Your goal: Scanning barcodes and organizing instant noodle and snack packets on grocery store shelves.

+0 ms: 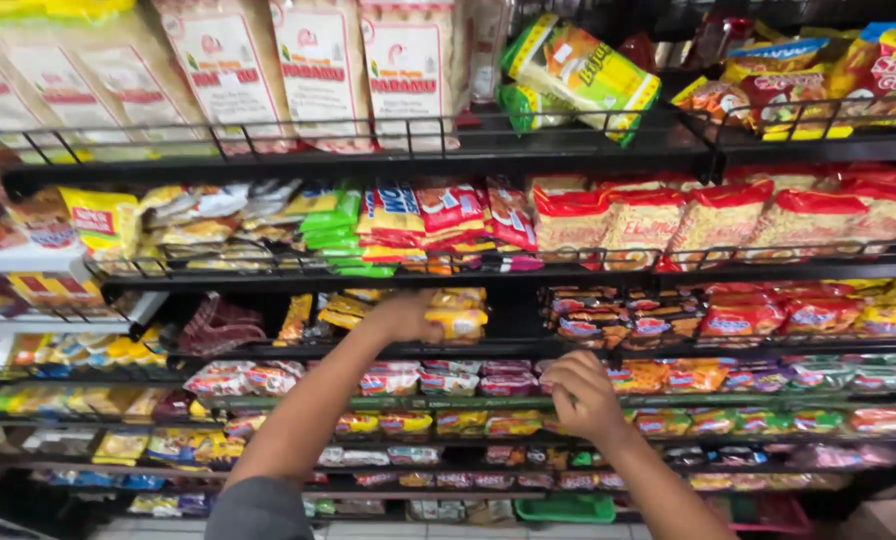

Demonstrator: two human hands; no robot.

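Your left hand [405,316] reaches up to the third shelf from the top, fingers closed around a small yellow-and-orange plastic snack packet [457,322] that sits at the front of a short stack of like packets. Your right hand [582,394] is lower and to the right, loosely curled in front of the black wire shelf rail [528,349]; the fingers bend inward, but you cannot tell whether they pinch anything. Just beyond that hand lies a row of flat pink-and-white wrapped packets [480,378], with orange packets [668,376] beside them.

Further out, to the left of your held packet, dark red crinkled bags [220,324] lie on the same shelf. To its right stand small red-and-brown pouches [608,322]. One shelf higher, red-topped bags of pale noodles [668,222] stand upright in a line, and green flat packets [330,228] are piled to their left. On the top shelf, tall clear bags with white-and-red labels [318,70] lean against one another.
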